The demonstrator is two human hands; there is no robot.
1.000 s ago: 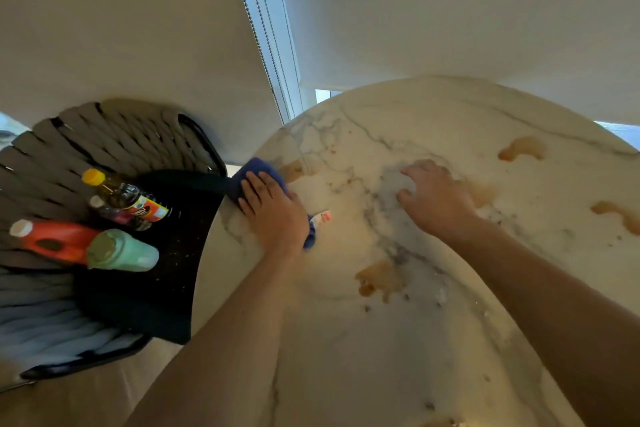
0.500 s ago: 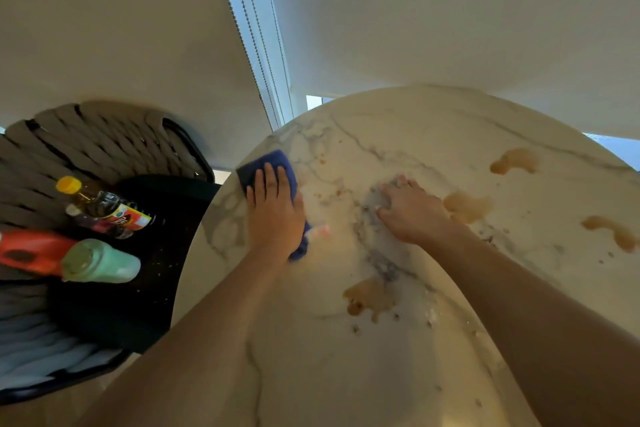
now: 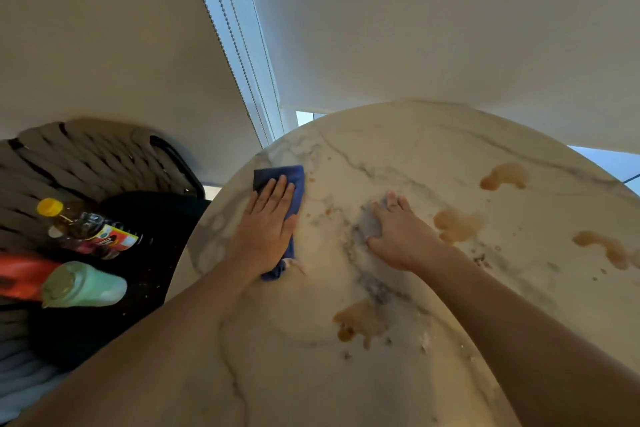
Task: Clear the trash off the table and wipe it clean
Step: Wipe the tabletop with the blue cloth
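Marble, round, cream with grey veining: the table (image 3: 433,156) carries several tan spill patches. I read the left hand (image 3: 268,230) as flat, fingers straight, pressing a folded dark blue cloth (image 3: 294,180) near the rim at about 10 o'clock. The right hand (image 3: 398,236) lies splayed and released on bare stone near centre, bracing, holding nothing.

Judgement: wiping is under way, with spills (image 3: 360,321) at 6 o'clock and more from 2 to 3 o'clock untouched. I would keep the palm flat over the whole cloth and draw strokes inward from the rim, so crumbs gather rather than drop off.

Room is open toward 3 o'clock. Just beyond the 9 o'clock edge, a dark woven chair (image 3: 86,156) holds bottles (image 3: 83,284); sweep away from it.
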